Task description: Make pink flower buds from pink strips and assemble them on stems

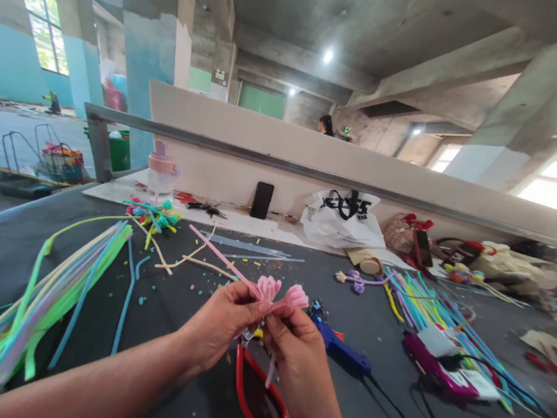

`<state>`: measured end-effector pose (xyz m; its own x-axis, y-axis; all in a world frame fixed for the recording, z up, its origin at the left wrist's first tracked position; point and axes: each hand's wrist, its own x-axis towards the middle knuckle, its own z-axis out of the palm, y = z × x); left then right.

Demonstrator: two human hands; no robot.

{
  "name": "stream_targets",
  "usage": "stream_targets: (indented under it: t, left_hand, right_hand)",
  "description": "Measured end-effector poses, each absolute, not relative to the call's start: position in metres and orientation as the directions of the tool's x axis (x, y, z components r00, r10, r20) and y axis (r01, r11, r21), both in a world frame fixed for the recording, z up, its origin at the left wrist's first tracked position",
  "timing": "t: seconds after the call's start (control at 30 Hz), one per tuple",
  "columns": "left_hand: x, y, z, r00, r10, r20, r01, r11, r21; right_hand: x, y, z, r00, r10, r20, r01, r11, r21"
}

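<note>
Both my hands meet at the middle of the table, pinching a pink pipe-cleaner flower (268, 288) with two puffy looped heads. My left hand (228, 317) grips its stem, and a long straight pink length sticks out up and to the left. My right hand (299, 349) pinches the base beside the second pink head, with a pale end hanging below the fingers. Under my hands lie red-handled scissors (240, 372), their blades mostly hidden. To the right of my right hand rests a blue glue gun (343, 349) with a black cord.
Bundles of coloured pipe cleaners lie at left (54, 297) and right (474, 345). A purple power strip (434, 371) sits at right. Along the back stand a bottle (160, 179), a phone (262, 200) and a white bag (342, 220). Clear sticks (254, 246) and scraps are scattered behind my hands.
</note>
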<state>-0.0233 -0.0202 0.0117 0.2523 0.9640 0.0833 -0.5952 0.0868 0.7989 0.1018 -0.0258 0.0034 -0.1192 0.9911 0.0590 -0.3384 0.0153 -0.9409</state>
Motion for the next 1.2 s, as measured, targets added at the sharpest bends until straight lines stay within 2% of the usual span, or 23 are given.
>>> stream_targets:
  t: [0.17,0.27,0.43,0.57,0.73,1.2]
  left_hand:
    - [-0.0214,-0.0217,0.0136,0.24,0.97,0.032,-0.586,0.118,0.802]
    - [-0.0217,-0.0207,0.0123,0.255,0.966,0.035,-0.578,0.124,0.806]
    - [-0.0221,-0.0201,0.0108,0.274,0.96,0.062,-0.557,0.106,0.824]
    - [-0.0232,-0.0197,0.0106,0.297,0.95,0.092,-0.543,0.089,0.835]
    - [-0.0264,-0.016,0.0109,0.234,0.966,0.112,-0.565,0.041,0.824]
    - [-0.0239,-0.0162,0.0063,0.263,0.957,0.121,-0.571,0.053,0.819]
  right_hand:
    - [0.0982,-0.025,0.0027,-0.126,0.99,0.058,-0.426,-0.001,-0.905]
    - [0.0943,-0.0267,0.0036,-0.143,0.99,0.013,-0.519,-0.064,-0.853]
    - [0.0925,-0.0296,0.0034,-0.174,0.985,0.0,-0.563,-0.1,-0.82]
    - [0.0932,-0.0303,0.0025,-0.189,0.982,-0.019,-0.555,-0.123,-0.823]
    - [0.0952,-0.0278,0.0029,-0.213,0.976,-0.044,-0.518,-0.151,-0.842]
    - [0.0945,-0.0267,0.0035,-0.196,0.98,0.02,-0.514,-0.085,-0.854]
